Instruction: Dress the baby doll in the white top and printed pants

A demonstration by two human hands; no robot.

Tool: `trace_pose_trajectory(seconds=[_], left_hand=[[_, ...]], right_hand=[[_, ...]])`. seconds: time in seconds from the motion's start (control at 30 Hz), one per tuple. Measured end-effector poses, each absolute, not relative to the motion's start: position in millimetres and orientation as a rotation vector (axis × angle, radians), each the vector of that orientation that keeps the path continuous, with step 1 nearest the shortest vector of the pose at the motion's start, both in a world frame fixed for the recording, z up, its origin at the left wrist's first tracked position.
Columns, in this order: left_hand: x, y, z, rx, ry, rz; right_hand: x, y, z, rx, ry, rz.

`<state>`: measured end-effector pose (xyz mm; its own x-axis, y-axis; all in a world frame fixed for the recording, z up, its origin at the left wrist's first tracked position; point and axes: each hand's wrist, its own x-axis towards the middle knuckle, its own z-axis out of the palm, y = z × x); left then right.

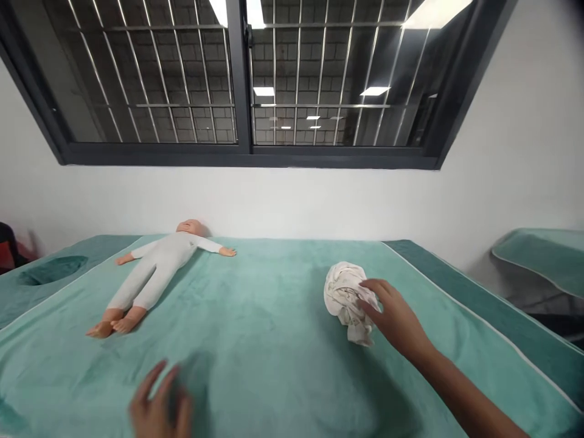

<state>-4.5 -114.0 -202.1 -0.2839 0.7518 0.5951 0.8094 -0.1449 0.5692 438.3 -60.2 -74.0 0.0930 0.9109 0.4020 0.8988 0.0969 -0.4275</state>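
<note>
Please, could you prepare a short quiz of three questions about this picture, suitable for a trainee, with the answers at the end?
1. True or false: The doll in white clothing lies apart from the left hand.
2. Which of these is nearest to the right hand?
A: the doll
B: the crumpled white cloth
C: the wall
3. Fill in one word: Through the window, metal ____ can be seen.

Key:
1: true
2: B
3: bars
</note>
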Motion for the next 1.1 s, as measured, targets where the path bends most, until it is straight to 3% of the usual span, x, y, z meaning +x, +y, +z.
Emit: trace_pose_trajectory(seconds=[0.17,0.37,0.47,0.6,0.73,0.87,1.1], left_hand=[[135,-58,-167,-2.674,-1.829,-1.726],[235,-31,-135,-3.302,-1.887,-2.079],[265,-27,-117,-3.344,-1.671,-2.185],[291,-21,-94,-2.972,-1.639,-2.365],[289,-14,-79,-2.880,-1.712,-2.112],[266,-1,-67,-2.745,-1.902,-1.817],[227,26,-36,-2.424,-1.969,-1.935]], right_hand=[[444,-9,-45,-1.987,-2.126,-0.247],[443,5,10,-1.911,-1.759,-0.134],[429,0,36,-1.690,-1.523,0.068],[406,-21,63,-1.357,-1.338,0.349],[401,-40,77,-1.254,-1.350,0.485],[436,-31,79,-1.566,-1.521,0.080],[507,-22,79,-1.926,-1.851,-0.724]])
